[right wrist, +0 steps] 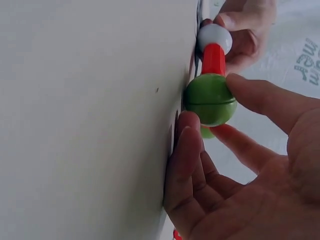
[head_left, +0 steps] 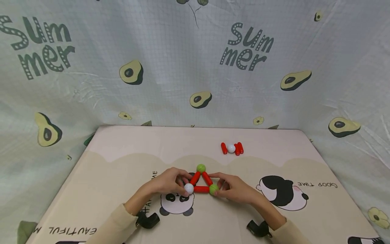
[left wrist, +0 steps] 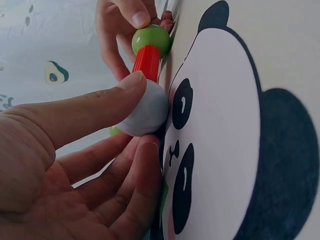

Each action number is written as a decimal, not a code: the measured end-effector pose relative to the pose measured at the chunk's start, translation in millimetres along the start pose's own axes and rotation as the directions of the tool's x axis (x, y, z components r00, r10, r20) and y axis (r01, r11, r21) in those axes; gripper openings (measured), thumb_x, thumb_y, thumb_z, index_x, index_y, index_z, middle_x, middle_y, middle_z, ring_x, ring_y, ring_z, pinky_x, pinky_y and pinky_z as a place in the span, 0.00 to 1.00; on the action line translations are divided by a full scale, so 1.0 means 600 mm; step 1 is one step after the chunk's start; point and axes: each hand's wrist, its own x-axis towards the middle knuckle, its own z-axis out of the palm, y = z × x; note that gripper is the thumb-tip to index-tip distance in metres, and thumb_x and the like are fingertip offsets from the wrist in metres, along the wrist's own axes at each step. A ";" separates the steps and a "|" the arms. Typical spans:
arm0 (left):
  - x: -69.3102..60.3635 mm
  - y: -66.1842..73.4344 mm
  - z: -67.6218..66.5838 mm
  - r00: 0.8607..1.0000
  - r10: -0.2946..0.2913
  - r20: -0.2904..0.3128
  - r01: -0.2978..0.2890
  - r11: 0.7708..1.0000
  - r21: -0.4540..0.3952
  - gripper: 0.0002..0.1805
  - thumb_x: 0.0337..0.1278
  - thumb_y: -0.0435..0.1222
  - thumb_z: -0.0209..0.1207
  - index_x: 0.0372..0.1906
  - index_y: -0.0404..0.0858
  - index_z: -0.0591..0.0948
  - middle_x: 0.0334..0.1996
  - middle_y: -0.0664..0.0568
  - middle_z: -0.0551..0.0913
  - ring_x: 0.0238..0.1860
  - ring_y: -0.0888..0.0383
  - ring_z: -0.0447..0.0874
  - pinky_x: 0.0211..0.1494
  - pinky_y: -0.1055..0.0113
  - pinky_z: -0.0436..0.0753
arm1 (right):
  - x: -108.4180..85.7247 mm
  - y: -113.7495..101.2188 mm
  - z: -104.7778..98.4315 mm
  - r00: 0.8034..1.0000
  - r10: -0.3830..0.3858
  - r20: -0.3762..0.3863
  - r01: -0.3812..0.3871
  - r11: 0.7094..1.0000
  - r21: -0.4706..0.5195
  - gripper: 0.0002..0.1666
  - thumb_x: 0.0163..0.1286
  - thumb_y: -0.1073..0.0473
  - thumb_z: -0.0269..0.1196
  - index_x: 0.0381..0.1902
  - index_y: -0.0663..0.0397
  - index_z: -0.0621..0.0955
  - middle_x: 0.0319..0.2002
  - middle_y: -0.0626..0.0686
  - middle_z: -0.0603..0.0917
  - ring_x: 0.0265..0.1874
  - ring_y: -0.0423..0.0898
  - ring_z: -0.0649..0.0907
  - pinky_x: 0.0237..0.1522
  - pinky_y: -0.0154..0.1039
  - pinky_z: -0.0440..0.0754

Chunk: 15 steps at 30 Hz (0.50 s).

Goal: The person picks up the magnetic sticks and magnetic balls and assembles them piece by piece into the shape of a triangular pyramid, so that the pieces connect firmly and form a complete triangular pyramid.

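Note:
A triangle of three red rods and three balls lies flat on the printed mat. Its near side is a red rod [head_left: 201,189] between a white ball [head_left: 189,188] and a green ball [head_left: 214,189]; another green ball [head_left: 201,168] forms the far corner. My left hand [head_left: 172,181] pinches the white ball [left wrist: 147,110] between thumb and fingers. At the near right corner my right hand [head_left: 233,187] pinches the green ball [right wrist: 211,100], its index finger reaching along the right-hand rod [head_left: 207,178].
Behind the triangle lie several loose red rods [head_left: 223,148] and a white ball [head_left: 231,148]. Black wrist cameras [head_left: 147,220] hang under both forearms. A patterned curtain [head_left: 170,61] stands beyond the table's far edge.

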 end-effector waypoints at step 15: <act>-0.002 -0.003 0.001 1.000 0.002 0.001 -0.002 1.000 0.001 0.28 0.47 0.30 0.77 0.56 0.29 0.82 0.37 0.50 0.85 0.35 0.59 0.83 0.40 0.69 0.81 | -0.011 -0.012 -0.023 1.000 0.024 0.009 -0.025 0.998 0.056 0.26 0.72 0.57 0.66 0.66 0.55 0.77 0.44 0.55 0.84 0.36 0.47 0.86 0.35 0.35 0.86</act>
